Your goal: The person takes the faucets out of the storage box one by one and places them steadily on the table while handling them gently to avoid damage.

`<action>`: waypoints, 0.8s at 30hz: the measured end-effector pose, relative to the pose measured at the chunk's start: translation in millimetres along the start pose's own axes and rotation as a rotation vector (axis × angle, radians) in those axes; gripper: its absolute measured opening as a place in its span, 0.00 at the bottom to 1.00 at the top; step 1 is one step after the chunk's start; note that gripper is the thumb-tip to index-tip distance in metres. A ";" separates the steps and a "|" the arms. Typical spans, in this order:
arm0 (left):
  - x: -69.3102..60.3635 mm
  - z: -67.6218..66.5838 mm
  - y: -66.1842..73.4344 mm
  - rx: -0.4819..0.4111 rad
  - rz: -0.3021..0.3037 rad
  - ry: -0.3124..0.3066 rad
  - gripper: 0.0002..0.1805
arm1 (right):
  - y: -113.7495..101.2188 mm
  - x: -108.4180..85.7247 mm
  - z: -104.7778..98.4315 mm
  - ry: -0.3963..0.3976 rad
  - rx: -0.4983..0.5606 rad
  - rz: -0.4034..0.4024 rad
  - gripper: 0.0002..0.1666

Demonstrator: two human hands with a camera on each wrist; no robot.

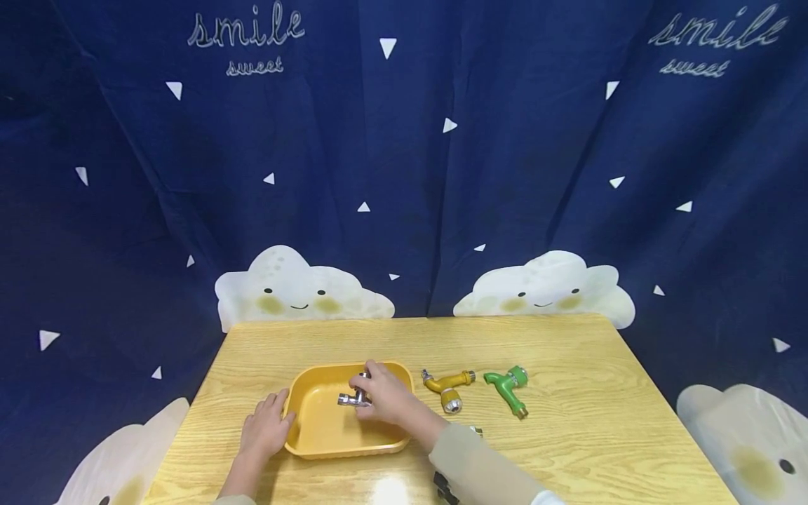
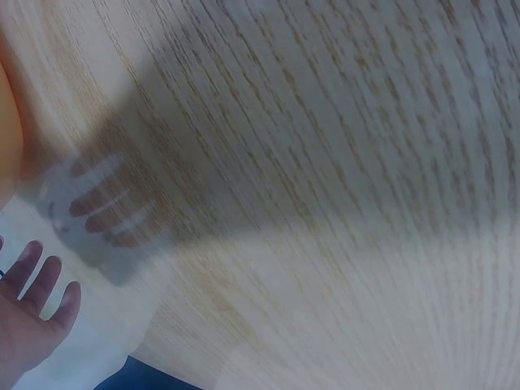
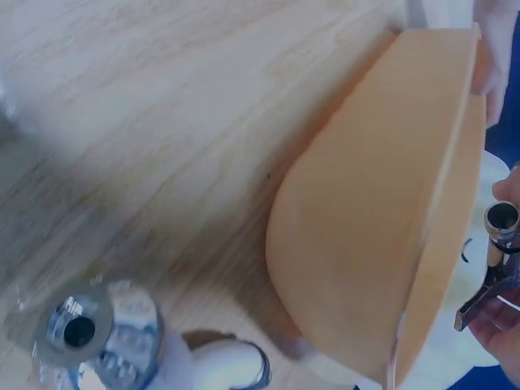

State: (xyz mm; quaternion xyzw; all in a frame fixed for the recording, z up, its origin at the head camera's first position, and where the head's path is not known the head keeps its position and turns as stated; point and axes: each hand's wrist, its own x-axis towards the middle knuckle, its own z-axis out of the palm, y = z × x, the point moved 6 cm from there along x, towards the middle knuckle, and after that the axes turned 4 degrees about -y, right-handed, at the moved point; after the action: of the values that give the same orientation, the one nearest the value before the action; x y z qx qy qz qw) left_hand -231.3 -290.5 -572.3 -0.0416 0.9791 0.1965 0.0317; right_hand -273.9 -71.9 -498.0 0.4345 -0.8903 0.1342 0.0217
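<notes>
In the head view, a yellow plastic tray (image 1: 328,435) sits on the wooden table. My right hand (image 1: 386,394) grips a chrome faucet (image 1: 351,400) over the tray's right half. The right wrist view shows the round open end of that faucet (image 3: 502,218) beyond the tray's wall (image 3: 366,203). At the tray's left rim, my left hand (image 1: 265,424) touches the edge with its fingers extended. In the left wrist view, spread fingers (image 2: 41,284) appear at the lower left.
Right of the tray lie a yellow faucet (image 1: 445,382) and a green faucet (image 1: 507,389). My right sleeve partly hides a dark item (image 1: 445,485) and a small metallic end (image 1: 476,431). A faucet with a chrome end (image 3: 101,333) lies near the right wrist. A blue curtain (image 1: 404,154) hangs behind.
</notes>
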 end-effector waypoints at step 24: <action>-0.5 -0.1 -0.4 0.005 -0.005 -0.017 0.29 | 55.0 -79.8 -35.8 0.184 0.044 0.165 0.25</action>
State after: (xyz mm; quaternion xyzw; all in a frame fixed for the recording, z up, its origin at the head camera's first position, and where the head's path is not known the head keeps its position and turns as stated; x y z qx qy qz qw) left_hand -230.8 -290.8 -572.3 -0.0424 0.9792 0.1942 0.0408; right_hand -270.1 30.9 -488.0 0.3459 -0.9142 0.1942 0.0827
